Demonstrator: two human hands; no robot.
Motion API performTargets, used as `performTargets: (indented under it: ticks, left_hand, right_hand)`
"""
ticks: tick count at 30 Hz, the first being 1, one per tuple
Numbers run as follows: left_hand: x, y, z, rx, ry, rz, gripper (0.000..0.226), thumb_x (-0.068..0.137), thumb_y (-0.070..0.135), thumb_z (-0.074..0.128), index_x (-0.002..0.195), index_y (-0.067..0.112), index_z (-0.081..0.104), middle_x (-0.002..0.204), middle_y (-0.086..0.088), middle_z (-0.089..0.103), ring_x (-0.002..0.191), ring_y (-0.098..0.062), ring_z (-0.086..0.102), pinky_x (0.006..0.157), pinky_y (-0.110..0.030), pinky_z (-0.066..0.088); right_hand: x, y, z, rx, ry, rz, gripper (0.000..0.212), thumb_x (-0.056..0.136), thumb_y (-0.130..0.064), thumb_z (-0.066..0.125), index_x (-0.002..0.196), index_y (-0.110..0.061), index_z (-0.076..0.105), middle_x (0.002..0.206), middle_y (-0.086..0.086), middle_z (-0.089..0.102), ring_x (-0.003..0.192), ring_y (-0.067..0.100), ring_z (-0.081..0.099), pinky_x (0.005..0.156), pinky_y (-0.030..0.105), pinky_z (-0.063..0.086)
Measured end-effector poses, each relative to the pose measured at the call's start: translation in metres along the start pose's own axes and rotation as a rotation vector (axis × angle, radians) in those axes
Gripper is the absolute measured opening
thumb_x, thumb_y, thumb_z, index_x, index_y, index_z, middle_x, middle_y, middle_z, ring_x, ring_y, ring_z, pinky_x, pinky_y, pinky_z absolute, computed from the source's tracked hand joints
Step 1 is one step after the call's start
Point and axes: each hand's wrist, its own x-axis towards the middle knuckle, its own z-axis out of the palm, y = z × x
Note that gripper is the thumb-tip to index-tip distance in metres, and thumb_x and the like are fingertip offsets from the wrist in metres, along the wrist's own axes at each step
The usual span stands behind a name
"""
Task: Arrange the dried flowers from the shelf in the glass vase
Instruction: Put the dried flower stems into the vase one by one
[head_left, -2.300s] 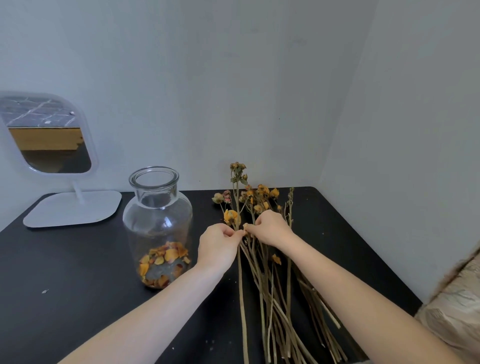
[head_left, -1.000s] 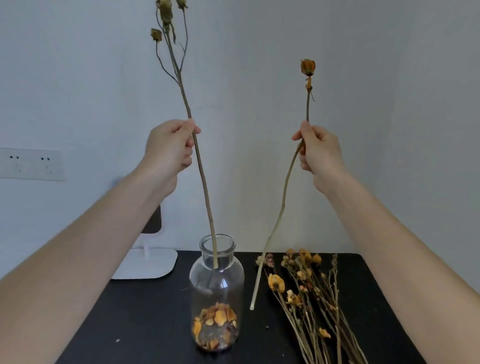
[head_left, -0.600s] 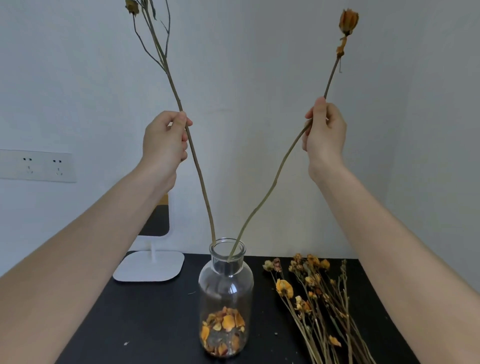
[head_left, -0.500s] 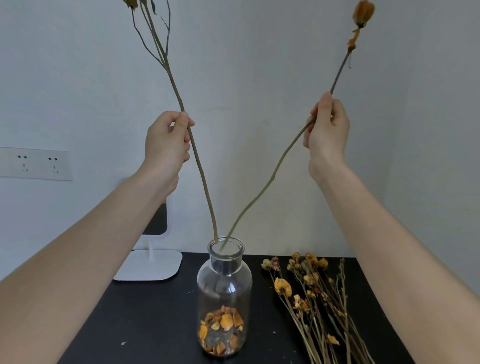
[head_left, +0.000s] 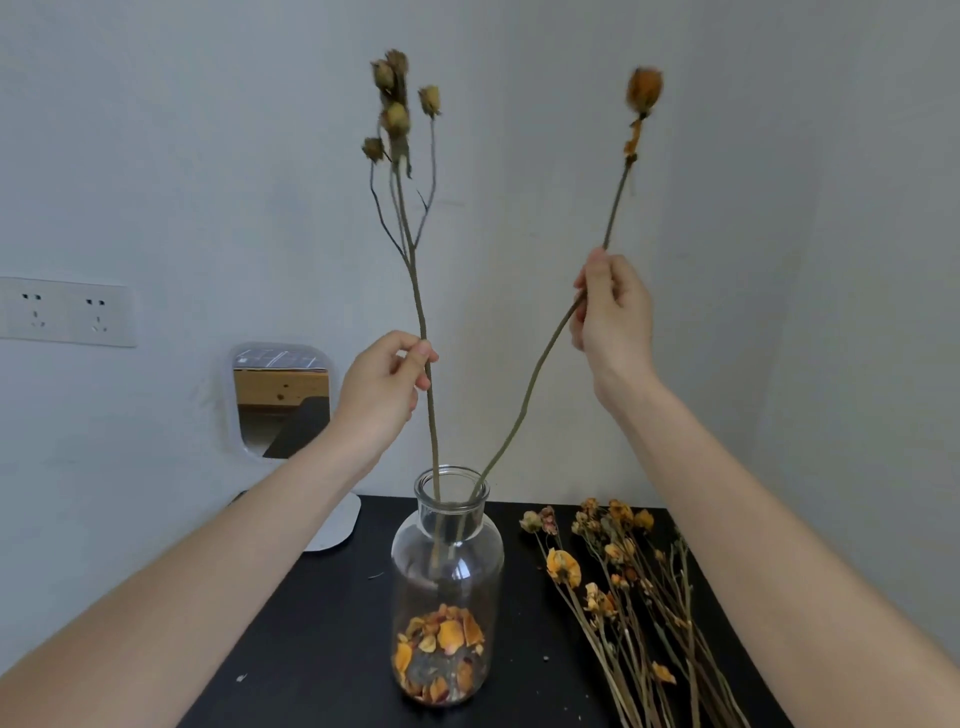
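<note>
**A:** Where are the hands?

**B:** Mid-frame, both raised. The left hand (head_left: 382, 389) pinches a branched stem (head_left: 415, 280) between thumb and fingertips. The right hand (head_left: 613, 317), higher and further right, has its fingers curled round a single-bloom stem (head_left: 540, 364).

**A:** And the stems?

**B:** Both pass down through the neck of the glass vase (head_left: 483, 561) at lower centre. The branched one is nearly upright; the other curves up to the right, ending in an orange bud near the top of the frame.

**A:** Anything in the vase already?

**B:** Orange petals (head_left: 441, 644) lie at its bottom.

**A:** The rest?

**B:** A bundle of dried flowers (head_left: 623, 587) lies on the black table (head_left: 322, 623), just right of the vase. A mirror (head_left: 280, 400) stands behind the left forearm, and a wall socket (head_left: 67, 312) sits at the left edge.
</note>
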Motion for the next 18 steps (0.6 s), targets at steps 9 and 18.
performTargets:
  ticks: [9, 18]
  left_hand:
    - [-0.028, -0.036, 0.002, 0.172, -0.138, -0.106, 0.009, 0.087, 0.02, 0.06, 0.088, 0.011, 0.064, 0.063, 0.001, 0.048, 0.059, -0.011, 0.044, 0.057, -0.025, 0.035]
    - [-0.034, -0.049, 0.01, 0.128, -0.128, -0.146, 0.014, 0.085, 0.028, 0.063, 0.071, 0.027, 0.064, 0.059, 0.007, 0.051, 0.059, -0.006, 0.049, 0.055, -0.021, 0.037]
  right_hand:
    - [-0.056, 0.038, 0.0, -0.171, -0.477, 0.211, 0.025, 0.094, -0.023, 0.051, 0.075, -0.009, 0.056, 0.058, 0.004, 0.055, 0.041, 0.009, 0.052, 0.04, 0.019, 0.043]
    - [-0.066, 0.049, -0.003, -0.279, -0.62, 0.28, 0.02, 0.093, -0.022, 0.055, 0.078, -0.01, 0.061, 0.062, 0.003, 0.059, 0.043, 0.006, 0.053, 0.042, 0.016, 0.045]
